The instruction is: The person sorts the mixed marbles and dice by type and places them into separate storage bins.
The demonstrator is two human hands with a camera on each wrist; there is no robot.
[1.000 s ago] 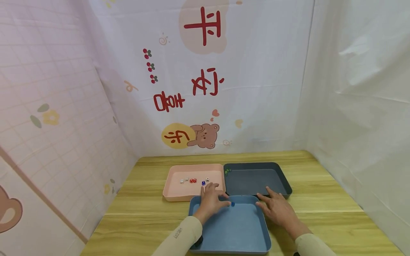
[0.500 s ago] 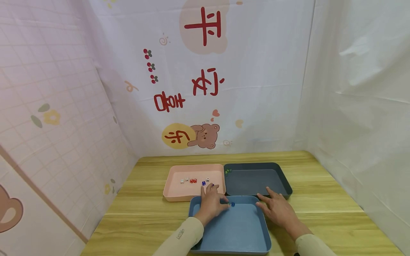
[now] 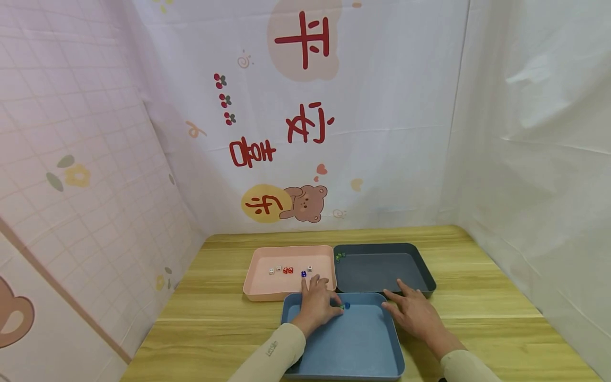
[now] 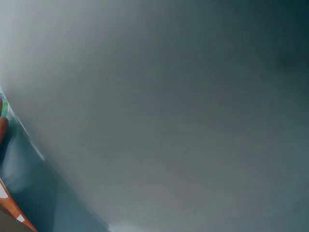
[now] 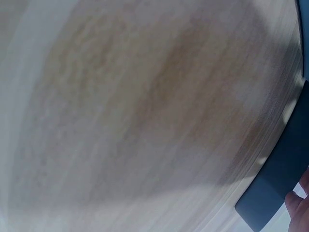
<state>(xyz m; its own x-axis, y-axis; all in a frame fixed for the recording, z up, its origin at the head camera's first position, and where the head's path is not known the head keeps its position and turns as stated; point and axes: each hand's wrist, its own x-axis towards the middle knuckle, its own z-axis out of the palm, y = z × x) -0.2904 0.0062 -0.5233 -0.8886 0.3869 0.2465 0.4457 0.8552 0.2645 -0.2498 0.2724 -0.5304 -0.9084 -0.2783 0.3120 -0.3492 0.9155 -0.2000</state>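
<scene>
Reaching into the blue tray [image 3: 353, 345], my left hand [image 3: 316, 303] pinches a small green die [image 3: 342, 306] between thumb and index finger, near the tray's far side. Right beside those fingertips lies a blue die [image 3: 347, 305]. The left wrist view catches only the green die [image 4: 5, 107] and bits of the fingers at its left edge. My right hand [image 3: 414, 315] holds nothing; its loosely spread fingers are at the near rim of the dark grey tray [image 3: 382, 269] and the blue tray's right corner.
The pink tray [image 3: 258, 284] behind holds white dice [image 3: 271, 271], red dice [image 3: 288, 270] and a dark blue die [image 3: 303, 274]. Several green dice [image 3: 340, 257] sit in the grey tray's left corner. All trays stand on a wooden table [image 3: 191, 329] with printed cloth [image 3: 382, 132] around it.
The left thumb and index finger have come together a little beside the blue die, and the green die now shows between them. The right hand has stayed in place.
</scene>
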